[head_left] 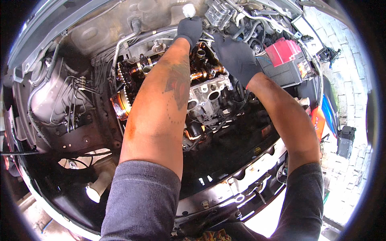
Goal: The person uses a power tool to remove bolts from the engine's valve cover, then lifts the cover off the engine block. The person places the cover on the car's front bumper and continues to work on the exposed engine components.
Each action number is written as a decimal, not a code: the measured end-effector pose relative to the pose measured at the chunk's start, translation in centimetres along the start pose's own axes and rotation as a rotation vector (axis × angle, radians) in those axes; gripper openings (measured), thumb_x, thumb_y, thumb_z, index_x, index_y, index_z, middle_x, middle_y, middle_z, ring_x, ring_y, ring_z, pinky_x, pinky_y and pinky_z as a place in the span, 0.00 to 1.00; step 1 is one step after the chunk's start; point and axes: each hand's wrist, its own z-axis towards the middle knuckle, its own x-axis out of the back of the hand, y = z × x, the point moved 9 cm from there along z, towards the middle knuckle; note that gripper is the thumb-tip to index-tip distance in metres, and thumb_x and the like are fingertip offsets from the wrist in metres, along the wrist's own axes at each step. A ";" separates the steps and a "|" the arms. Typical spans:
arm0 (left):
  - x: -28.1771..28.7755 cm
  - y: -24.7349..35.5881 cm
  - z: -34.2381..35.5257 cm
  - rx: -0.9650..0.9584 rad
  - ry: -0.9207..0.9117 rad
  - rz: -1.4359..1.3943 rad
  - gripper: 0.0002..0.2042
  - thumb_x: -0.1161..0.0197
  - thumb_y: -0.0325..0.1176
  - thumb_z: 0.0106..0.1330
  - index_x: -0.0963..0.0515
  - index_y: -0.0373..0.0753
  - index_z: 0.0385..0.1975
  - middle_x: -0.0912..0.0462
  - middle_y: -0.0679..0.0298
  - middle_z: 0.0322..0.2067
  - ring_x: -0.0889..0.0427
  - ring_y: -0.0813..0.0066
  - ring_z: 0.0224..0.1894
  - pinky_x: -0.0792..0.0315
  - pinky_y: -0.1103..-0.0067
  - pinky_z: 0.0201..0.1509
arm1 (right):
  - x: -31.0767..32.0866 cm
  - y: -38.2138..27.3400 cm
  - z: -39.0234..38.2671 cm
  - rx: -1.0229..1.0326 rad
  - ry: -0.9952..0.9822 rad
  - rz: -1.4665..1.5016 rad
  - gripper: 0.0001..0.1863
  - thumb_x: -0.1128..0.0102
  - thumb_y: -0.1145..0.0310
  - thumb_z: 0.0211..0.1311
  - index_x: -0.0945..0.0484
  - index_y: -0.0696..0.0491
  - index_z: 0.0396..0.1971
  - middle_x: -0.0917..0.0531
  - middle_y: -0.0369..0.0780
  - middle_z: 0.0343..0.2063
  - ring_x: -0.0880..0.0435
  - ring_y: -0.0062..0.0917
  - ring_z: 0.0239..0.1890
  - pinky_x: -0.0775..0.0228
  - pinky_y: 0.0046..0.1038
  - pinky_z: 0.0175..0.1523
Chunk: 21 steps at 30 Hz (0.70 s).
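Note:
Both of my hands wear dark grey gloves and reach to the far side of an opened engine. My left hand [190, 29] is closed at the back of the engine, and a small crumpled-looking white thing [188, 11] shows just beyond its fingers. Its exact kind is unclear. To the right, my right hand [236, 59] lies over the end of the cylinder head [209, 90], back of the hand up. Its fingers point away and down, with their tips hidden. Oily camshafts [204, 74] and a toothed timing sprocket [124, 82] show beside my left forearm.
A battery [277, 72] with a red cover [283, 52] stands right of my right hand. Hoses and a ribbed metal part [220, 15] crowd the back right. The car's front crossmember [229, 186] runs beneath my arms. Outside lies light paving [350, 80].

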 end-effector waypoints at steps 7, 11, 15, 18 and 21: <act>-0.1 -0.3 1.0 -0.312 0.021 0.351 0.13 0.49 0.33 0.66 0.18 0.34 0.35 0.14 0.41 0.33 0.14 0.42 0.39 0.20 0.57 0.44 | -0.1 -0.3 0.9 0.029 -0.030 -0.028 0.16 0.47 0.61 0.71 0.29 0.52 0.52 0.16 0.47 0.23 0.14 0.43 0.24 0.24 0.43 0.25; -0.4 0.8 0.3 -0.161 0.040 0.218 0.16 0.49 0.38 0.66 0.17 0.33 0.37 0.15 0.40 0.34 0.14 0.41 0.40 0.20 0.56 0.47 | -2.4 3.3 1.0 0.215 0.046 -0.103 0.20 0.47 0.59 0.71 0.29 0.47 0.59 0.15 0.45 0.28 0.14 0.40 0.25 0.22 0.40 0.24; -2.3 -0.8 1.4 -0.197 0.014 0.279 0.16 0.48 0.38 0.66 0.18 0.31 0.35 0.15 0.39 0.36 0.15 0.40 0.45 0.22 0.58 0.51 | -5.4 6.4 2.7 0.313 0.070 -0.056 0.18 0.43 0.60 0.64 0.22 0.53 0.50 0.15 0.45 0.35 0.13 0.40 0.29 0.19 0.39 0.32; -1.9 -2.6 1.2 -0.107 0.109 -0.028 0.18 0.49 0.40 0.67 0.18 0.30 0.34 0.16 0.37 0.36 0.17 0.39 0.46 0.23 0.58 0.51 | -7.0 7.8 5.4 0.307 0.170 -0.028 0.16 0.47 0.63 0.71 0.23 0.51 0.53 0.16 0.47 0.42 0.14 0.45 0.41 0.22 0.45 0.47; -0.2 -3.0 0.8 -0.083 0.084 -0.051 0.21 0.47 0.44 0.67 0.19 0.28 0.35 0.17 0.35 0.37 0.18 0.37 0.47 0.24 0.56 0.52 | -7.0 3.6 8.1 0.198 -0.050 0.141 0.15 0.44 0.63 0.65 0.23 0.56 0.47 0.16 0.52 0.35 0.15 0.48 0.40 0.23 0.45 0.46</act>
